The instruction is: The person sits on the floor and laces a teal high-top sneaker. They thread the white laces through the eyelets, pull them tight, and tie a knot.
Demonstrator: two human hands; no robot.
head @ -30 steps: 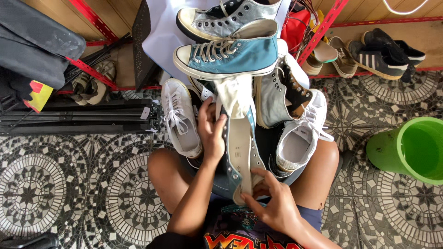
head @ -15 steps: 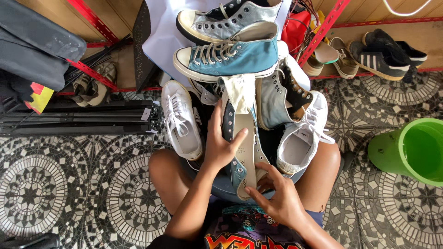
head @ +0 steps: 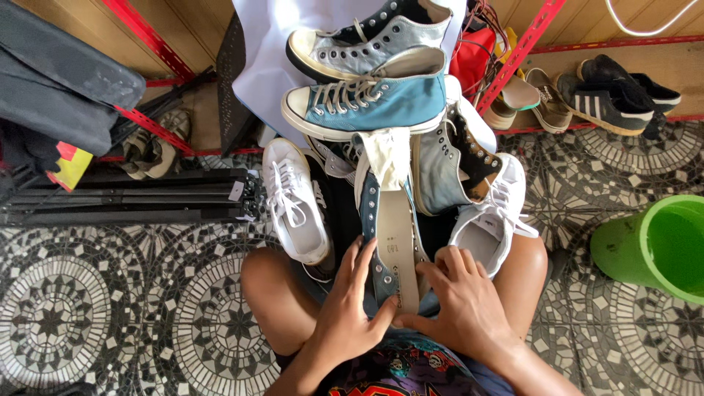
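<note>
Both hands are now lying at the heel end of the blue high-top sneaker (head: 389,227), which is resting opened-out in the person's lap, its pale insole facing up and a wad of white paper stuffed in at the toe. A second ago the left hand (head: 350,312) was gripping the shoe up near the tongue; it has been sliding down the left flank and is now lying flat and spread against the blue canvas by the eyelets. The right hand (head: 462,308), earlier pinching the heel from below, is now cupping the right side of the heel with fingers loosely spread. The shoe itself has been shifting forward, away from the body, so more of the insole is showing. This looks like a regrip, the hold moving from toe to heel. Just beside it are lying a white lace-up sneaker (head: 295,199) on the left and another white sneaker (head: 485,227) on the right; a green bucket (head: 653,246) is standing well apart on the tiled floor (head: 110,293).
</note>
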